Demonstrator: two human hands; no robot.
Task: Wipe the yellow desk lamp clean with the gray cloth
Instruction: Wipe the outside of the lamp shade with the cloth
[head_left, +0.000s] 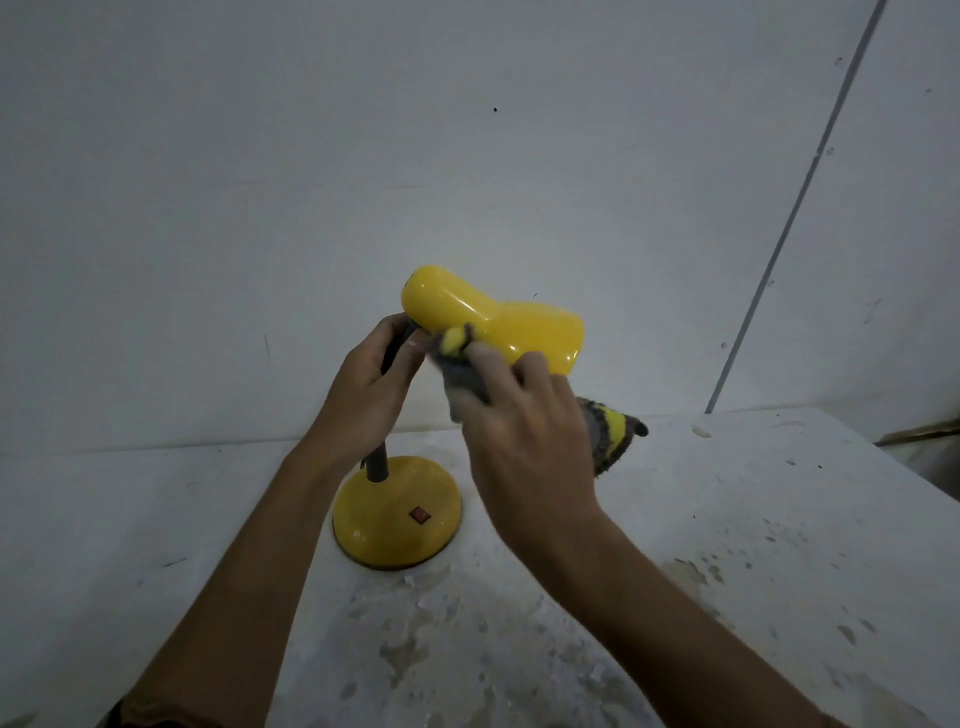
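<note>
The yellow desk lamp stands in the middle of the table, its glossy shade (498, 317) tilted level above a round yellow base (387, 525) with a red switch. My left hand (363, 379) is closed around the dark neck just below the shade. My right hand (524, 447) holds the gray cloth (465, 382), which has yellow stripes, and presses it against the underside of the shade. A loose end of the cloth (610, 431) hangs out to the right of my hand.
The white table (727, 545) is stained and speckled, its right edge running diagonally at the far right. A plain white wall (467, 156) rises directly behind the lamp, with a thin conduit (795, 208) slanting down it on the right.
</note>
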